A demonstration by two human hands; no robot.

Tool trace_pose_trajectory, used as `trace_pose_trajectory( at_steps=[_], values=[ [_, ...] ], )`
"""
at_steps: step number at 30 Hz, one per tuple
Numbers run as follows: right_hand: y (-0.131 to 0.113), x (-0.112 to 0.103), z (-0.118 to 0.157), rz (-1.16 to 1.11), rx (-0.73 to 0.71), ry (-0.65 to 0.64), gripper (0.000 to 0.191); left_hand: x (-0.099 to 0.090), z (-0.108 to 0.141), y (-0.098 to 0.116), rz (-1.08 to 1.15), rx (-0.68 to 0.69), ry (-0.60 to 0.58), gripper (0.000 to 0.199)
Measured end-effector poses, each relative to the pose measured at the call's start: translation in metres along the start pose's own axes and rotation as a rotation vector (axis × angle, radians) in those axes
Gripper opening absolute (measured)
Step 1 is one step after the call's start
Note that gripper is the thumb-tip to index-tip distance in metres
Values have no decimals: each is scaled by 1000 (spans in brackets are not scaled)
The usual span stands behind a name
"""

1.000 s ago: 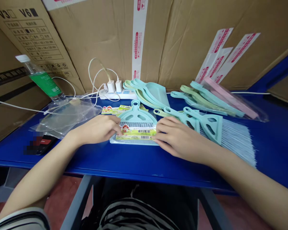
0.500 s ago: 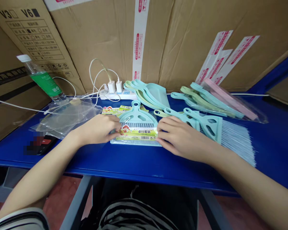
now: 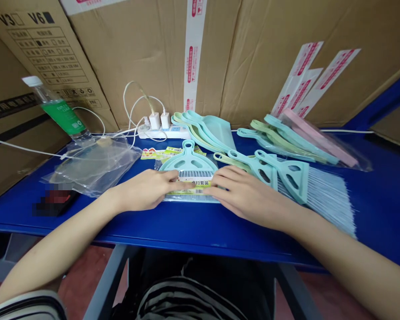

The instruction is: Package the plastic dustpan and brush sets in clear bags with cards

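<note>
A dustpan-and-brush set (image 3: 188, 162) in clear plastic lay midway along the counter (image 3: 186, 231), between its back and front edges. The left hand (image 3: 145, 189) touched the left part of the set's label (image 3: 199, 190), the right hand (image 3: 248, 193) its right part; whether either grip was pinched together I could not tell. Loose brushes (image 3: 293, 178) lay toward the right edge, dustpans (image 3: 222, 129) along the back edge.

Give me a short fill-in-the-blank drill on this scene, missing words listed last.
The left hand and right hand touch a packaged brush set on a ____-coloured table.
As pictured, the bottle is to the ____ of the power strip.
The rightmost bagged item is coloured ____.

Missing words: blue; left; pink.
</note>
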State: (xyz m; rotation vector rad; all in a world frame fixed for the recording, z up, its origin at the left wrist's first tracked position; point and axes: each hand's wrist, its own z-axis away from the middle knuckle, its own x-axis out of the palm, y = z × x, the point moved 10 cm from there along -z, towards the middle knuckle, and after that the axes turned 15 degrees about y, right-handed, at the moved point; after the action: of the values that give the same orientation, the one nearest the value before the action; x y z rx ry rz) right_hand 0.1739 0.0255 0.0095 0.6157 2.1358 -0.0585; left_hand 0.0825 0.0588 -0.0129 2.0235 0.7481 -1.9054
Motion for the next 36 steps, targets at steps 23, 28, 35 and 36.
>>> trace_pose_trajectory(
  at_steps=[23, 28, 35, 36],
  values=[
    [5, 11, 3, -92, 133, -76, 20, -5, 2, -3, 79, -19, 40, 62],
    [5, 10, 3, -78, 129, -88, 23, -7, 4, -4, 97, -20, 55, 55],
    [5, 10, 4, -80, 125, -86, 24, -12, 4, -4, 124, -7, 93, 48],
    [5, 10, 4, -79, 125, -84, 23, -13, 4, -4, 129, -4, 94, 46]
  ],
)
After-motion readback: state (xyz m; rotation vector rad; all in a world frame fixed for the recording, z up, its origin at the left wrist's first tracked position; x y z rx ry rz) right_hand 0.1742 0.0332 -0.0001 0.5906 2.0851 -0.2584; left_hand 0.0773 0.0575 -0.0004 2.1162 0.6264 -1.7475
